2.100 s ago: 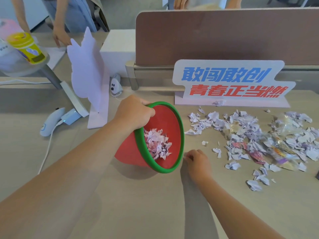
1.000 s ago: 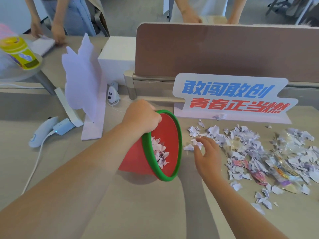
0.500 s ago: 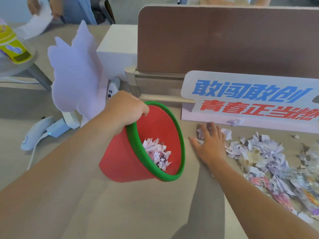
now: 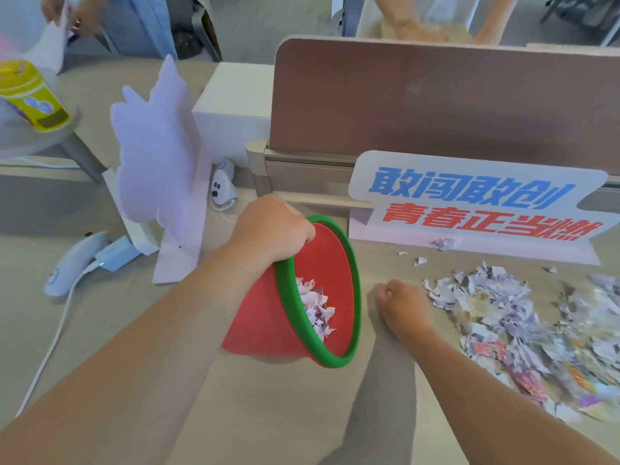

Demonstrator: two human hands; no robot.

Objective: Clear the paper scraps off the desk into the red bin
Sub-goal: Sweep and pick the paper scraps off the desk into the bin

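Scraps (image 4: 496, 307) mostly remain: a wide heap of torn, crumpled pale paper with some coloured bits covers the counter (image 4: 268, 414) at right, while only a small clump lies inside the red bin (image 4: 261, 330). Your left hand (image 4: 271, 229) grips the bin's green rim, tilting its mouth toward the heap. Your right hand (image 4: 399, 303) rests curled on the counter between bin and heap; whether it holds scraps, you cannot tell.

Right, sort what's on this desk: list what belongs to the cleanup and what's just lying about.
Part of the job:
red bin, tilted, held by left hand
paper scraps on desk
right hand beside bin mouth

Lying about:
slogan sign
purple cutout stand
yellow cup
white handheld device
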